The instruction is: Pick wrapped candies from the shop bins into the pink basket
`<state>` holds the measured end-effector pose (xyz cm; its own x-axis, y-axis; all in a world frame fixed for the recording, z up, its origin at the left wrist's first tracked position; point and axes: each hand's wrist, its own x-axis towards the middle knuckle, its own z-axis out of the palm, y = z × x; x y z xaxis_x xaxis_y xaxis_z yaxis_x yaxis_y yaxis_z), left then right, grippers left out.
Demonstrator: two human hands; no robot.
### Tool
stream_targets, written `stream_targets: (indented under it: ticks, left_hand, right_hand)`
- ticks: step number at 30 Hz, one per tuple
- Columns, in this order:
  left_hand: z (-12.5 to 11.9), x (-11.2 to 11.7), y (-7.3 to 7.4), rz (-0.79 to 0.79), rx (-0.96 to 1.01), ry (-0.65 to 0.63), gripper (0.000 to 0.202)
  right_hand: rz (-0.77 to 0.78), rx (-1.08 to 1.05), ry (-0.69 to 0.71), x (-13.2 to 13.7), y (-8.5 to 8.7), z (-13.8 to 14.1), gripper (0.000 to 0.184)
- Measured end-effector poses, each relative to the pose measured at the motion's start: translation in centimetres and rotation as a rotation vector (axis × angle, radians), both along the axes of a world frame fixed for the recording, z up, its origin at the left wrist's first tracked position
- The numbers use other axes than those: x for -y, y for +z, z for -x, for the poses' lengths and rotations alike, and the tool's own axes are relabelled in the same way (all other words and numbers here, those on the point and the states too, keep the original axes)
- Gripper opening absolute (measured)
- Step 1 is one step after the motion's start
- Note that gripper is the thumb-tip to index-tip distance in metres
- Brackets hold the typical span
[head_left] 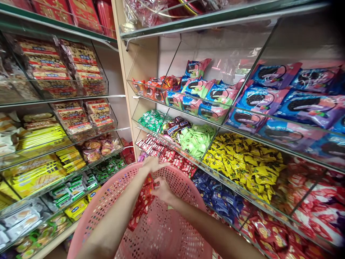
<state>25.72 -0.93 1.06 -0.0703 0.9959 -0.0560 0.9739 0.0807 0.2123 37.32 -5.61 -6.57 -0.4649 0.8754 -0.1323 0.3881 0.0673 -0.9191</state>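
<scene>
A large pink plastic basket, perforated with small holes, tilts toward me in front of the shelves. My left hand lies over its far rim, thumb stretched along the edge and the other fingers mostly hidden. Just below, inside the basket, my right hand is closed, its fingertips pinching a red wrapped packet. More red packets with yellowish round prints lie against the basket's inner wall, partly covered by my left forearm. Beyond the far rim, red-and-white wrapped sweets fill a shelf compartment.
Glass-fronted shelves surround the basket. To the right are yellow packets, dark blue packets and blue-pink cookie packs. Light green packets sit behind. Yellow biscuit packs line the left shelves. A wooden upright separates both sides.
</scene>
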Motion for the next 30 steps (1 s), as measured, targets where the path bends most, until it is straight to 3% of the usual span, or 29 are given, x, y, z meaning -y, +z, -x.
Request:
stream_targets:
  ticks: [6, 17, 22, 30]
  left_hand:
    - [-0.2, 0.0, 0.2, 0.009, 0.017, 0.002, 0.072]
    - [0.5, 0.3, 0.2, -0.002, 0.028, 0.0, 0.073]
    - [0.8, 0.5, 0.3, -0.008, 0.023, -0.004, 0.072]
    - [0.7, 0.6, 0.6, -0.004, 0.02, -0.012, 0.071]
  right_hand:
    - [0.109, -0.039, -0.018, -0.4, 0.3, 0.2, 0.005]
    - [0.382, -0.157, 0.056, -0.3, 3.8, -1.3, 0.009]
    - [0.586, -0.089, -0.09, -0.5, 4.7, -2.6, 0.009]
    - [0.631, -0.004, -0.268, 0.2, 4.3, -3.4, 0.019]
